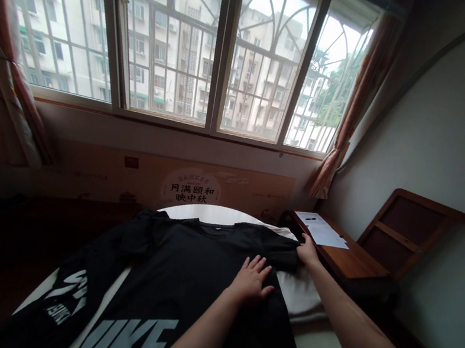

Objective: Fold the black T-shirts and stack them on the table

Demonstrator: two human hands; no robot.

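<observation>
Covering much of a round white table [203,212], a black T-shirt [196,275] lies spread with its collar at the far side. The left hand [252,281] rests on its right half, fingers apart and gripping nothing; the right hand [308,252] has its fingers closed on the end of the right sleeve [279,252]. Another black garment [93,260] lies left, pale cloth [301,297] right. Beyond stands a wide barred window [257,82] between curtains [0,73]; at far right, paper [323,233] sits on a wooden desk [363,262] in the dim room.

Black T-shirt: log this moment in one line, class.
left hand: open on black T-shirt | right hand: at sleeve | T-shirt: spread over white table
</observation>
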